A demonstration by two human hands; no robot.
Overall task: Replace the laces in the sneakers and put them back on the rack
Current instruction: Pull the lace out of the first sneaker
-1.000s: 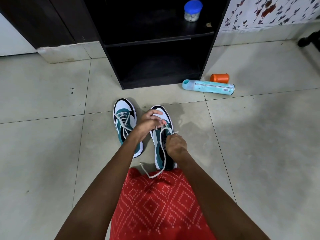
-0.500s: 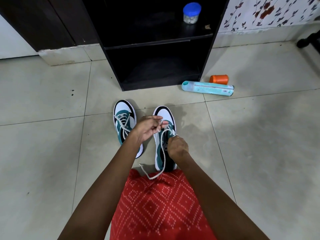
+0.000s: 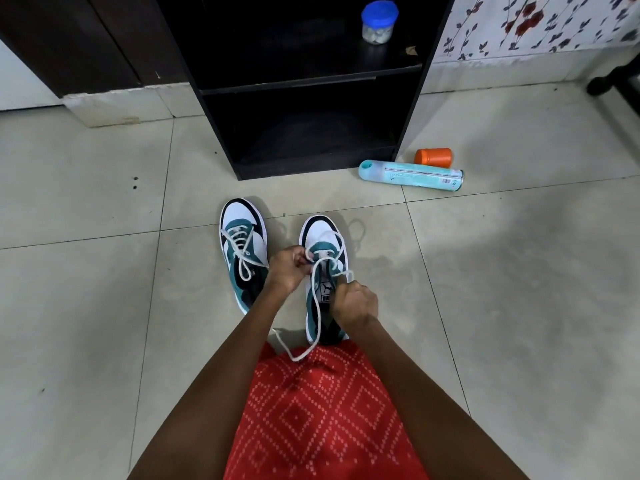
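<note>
Two white, teal and black sneakers stand side by side on the tiled floor, toes toward the rack. The left sneaker (image 3: 242, 244) is laced with a white bow. Over the right sneaker (image 3: 320, 237) my left hand (image 3: 289, 268) pinches the white lace (image 3: 313, 306) near the front eyelets. My right hand (image 3: 353, 301) grips the lace's other strand over the tongue. A loose loop of lace trails down to my red patterned clothing. The black shoe rack (image 3: 304, 98) stands just behind the sneakers with its lower shelf bare.
A jar with a blue lid (image 3: 379, 20) sits on the rack's upper shelf. A light blue spray can (image 3: 410, 174) lies on the floor right of the rack, with an orange cup (image 3: 433, 157) behind it. A dark furniture leg (image 3: 613, 81) shows at the far right.
Both hands have drawn back slightly toward me along the right sneaker, pulling the lace, and a lace loop now arcs over its toe. The left sneaker has not moved.
</note>
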